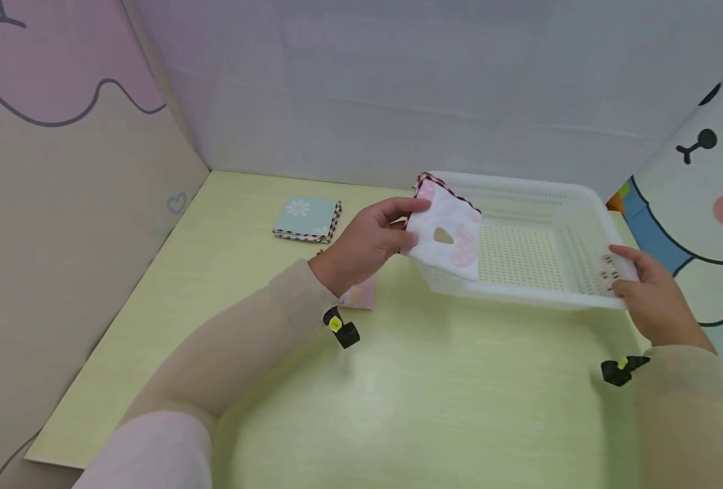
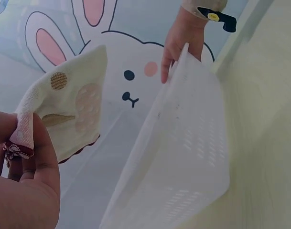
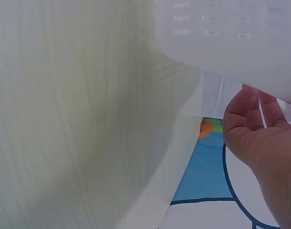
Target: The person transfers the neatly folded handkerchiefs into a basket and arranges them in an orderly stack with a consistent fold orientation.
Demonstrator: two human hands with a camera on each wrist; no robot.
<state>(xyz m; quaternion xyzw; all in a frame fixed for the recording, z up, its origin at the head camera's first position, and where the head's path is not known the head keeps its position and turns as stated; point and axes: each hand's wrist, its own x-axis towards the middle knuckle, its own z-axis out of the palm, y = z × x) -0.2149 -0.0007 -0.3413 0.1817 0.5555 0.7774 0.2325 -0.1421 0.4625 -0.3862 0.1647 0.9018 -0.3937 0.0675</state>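
Observation:
My left hand (image 1: 364, 238) pinches a folded small towel (image 1: 449, 238) by its left edge, thumb on the near side. The towel is white with pink and tan patches and dark red edging. In the head view it overlaps the left end of a white perforated plastic basket (image 1: 538, 293). The left wrist view shows the towel (image 2: 83, 102) hanging beside the basket (image 2: 183, 148). At the basket's right end, my right hand (image 1: 657, 295) grips the rim. Seen from the right wrist, the right hand's fingers (image 3: 241, 105) curl up at the basket's edge.
A folded light blue towel (image 1: 306, 214) with a daisy and checked edging lies at the back left of the pale yellow table (image 1: 447, 394). Partly hidden behind my left forearm is a pink cloth (image 1: 361, 297). A pale wall (image 1: 398, 102) stands behind the table.

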